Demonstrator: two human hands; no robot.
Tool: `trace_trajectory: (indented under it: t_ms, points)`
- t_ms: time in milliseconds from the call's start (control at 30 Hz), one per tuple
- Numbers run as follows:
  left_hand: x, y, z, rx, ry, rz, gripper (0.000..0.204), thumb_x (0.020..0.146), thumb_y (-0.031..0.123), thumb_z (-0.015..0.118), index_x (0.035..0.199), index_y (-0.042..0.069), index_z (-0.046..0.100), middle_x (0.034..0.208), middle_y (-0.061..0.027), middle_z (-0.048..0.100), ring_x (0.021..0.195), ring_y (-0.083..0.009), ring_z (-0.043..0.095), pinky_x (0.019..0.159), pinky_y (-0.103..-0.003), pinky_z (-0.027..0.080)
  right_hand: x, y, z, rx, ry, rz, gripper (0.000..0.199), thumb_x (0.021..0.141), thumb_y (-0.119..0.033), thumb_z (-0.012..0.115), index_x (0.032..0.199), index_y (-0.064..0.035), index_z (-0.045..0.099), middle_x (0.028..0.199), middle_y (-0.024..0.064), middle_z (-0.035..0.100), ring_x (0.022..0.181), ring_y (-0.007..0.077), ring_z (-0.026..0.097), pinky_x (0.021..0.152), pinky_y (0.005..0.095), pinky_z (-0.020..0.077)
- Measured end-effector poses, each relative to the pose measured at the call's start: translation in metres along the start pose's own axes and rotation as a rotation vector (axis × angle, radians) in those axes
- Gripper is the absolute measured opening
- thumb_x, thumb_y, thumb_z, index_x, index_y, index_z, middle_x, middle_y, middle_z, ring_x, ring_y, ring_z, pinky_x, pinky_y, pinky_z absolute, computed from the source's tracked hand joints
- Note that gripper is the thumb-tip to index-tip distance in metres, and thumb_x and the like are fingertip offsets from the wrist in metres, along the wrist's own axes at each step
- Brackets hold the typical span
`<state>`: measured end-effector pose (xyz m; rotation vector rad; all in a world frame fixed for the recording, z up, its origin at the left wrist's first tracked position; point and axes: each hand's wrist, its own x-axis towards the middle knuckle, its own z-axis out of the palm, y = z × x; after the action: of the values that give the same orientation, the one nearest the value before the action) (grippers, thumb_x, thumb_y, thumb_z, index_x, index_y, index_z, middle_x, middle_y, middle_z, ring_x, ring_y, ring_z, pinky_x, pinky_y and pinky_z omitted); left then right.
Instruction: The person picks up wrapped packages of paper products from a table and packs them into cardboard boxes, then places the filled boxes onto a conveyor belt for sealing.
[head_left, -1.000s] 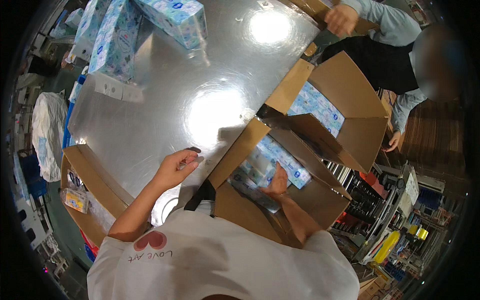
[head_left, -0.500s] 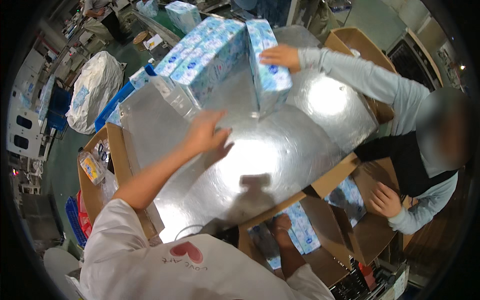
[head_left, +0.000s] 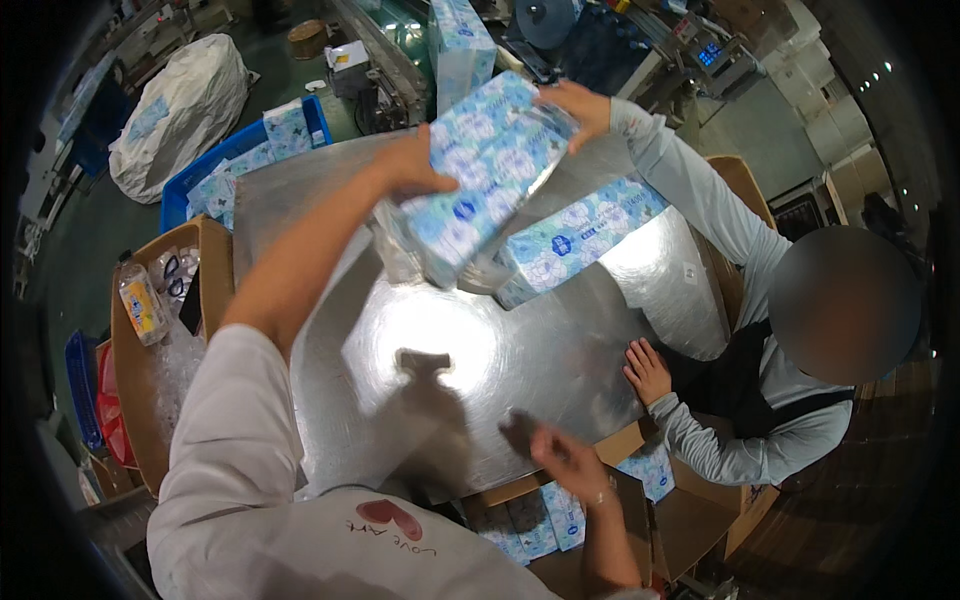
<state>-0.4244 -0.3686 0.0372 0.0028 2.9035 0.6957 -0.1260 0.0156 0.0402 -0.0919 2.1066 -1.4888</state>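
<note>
Fingers of the left hand (head_left: 415,165) clamp the near end of a blue floral tissue pack (head_left: 480,175) lifted above the steel counter (head_left: 560,350); a co-worker's hand (head_left: 575,100) holds its far end. Below, the right hand (head_left: 565,462) hovers blurred, fingers loosely spread, over the counter's edge.

A white short-sleeved T-shirt with a red heart-shaped print on the chest; both forearms bare, left hand (head_left: 412,165) bare, right hand (head_left: 568,462) with a thin wrist bracelet.
</note>
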Motion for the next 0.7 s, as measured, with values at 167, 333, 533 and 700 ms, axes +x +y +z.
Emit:
trace_trajectory:
  t_ms: [167, 333, 533, 700]
  points:
    - [-0.105, 0.036, 0.026, -0.056, 0.057, -0.079, 0.115, 0.053, 0.054, 0.071, 0.133, -0.007, 0.018, 0.109, -0.0266, 0.053, 0.094, -0.0374, 0.057, 0.077, -0.041, 0.048, 0.174, -0.062, 0.036, 0.137, 0.065, -0.205, 0.049, 0.085, -0.026, 0.061, 0.117, 0.0086, 0.047, 0.107, 0.013, 0.057, 0.1, 0.0168, 0.052, 0.086, 0.0278, 0.0414]
    - [-0.211, 0.043, 0.044, -0.3, 0.034, -0.068, 0.11, 0.059, 0.05, 0.073, 0.131, -0.011, 0.015, 0.107, -0.0294, 0.051, 0.089, -0.0395, 0.058, 0.073, -0.041, 0.049, 0.169, -0.059, 0.053, 0.34, 0.179, -0.118, 0.045, 0.081, -0.022, 0.065, 0.115, 0.0024, 0.05, 0.105, 0.0092, 0.059, 0.092, 0.0153, 0.056, 0.079, 0.0285, 0.0456]
    - [-0.408, -0.004, 0.072, -0.745, -0.162, -0.287, 0.087, 0.07, 0.033, 0.075, 0.128, -0.009, 0.025, 0.115, -0.0241, 0.051, 0.106, -0.0298, 0.054, 0.088, -0.035, 0.043, 0.067, -0.054, 0.066, -0.24, -0.555, 0.011, 0.055, 0.078, -0.029, 0.069, 0.119, 0.0005, 0.05, 0.093, 0.0112, 0.061, 0.083, 0.016, 0.057, 0.074, 0.0296, 0.047]
    - [-0.406, -0.031, 0.07, -1.132, -0.043, -0.401, 0.06, 0.079, 0.018, 0.068, 0.125, -0.003, 0.035, 0.11, -0.0135, 0.055, 0.1, -0.0193, 0.052, 0.085, -0.032, 0.043, 0.174, -0.135, 0.073, -0.596, 0.23, -0.693, 0.049, 0.079, -0.03, 0.062, 0.112, 0.0041, 0.052, 0.105, 0.0271, 0.056, 0.096, 0.0358, 0.057, 0.082, 0.0387, 0.0452]
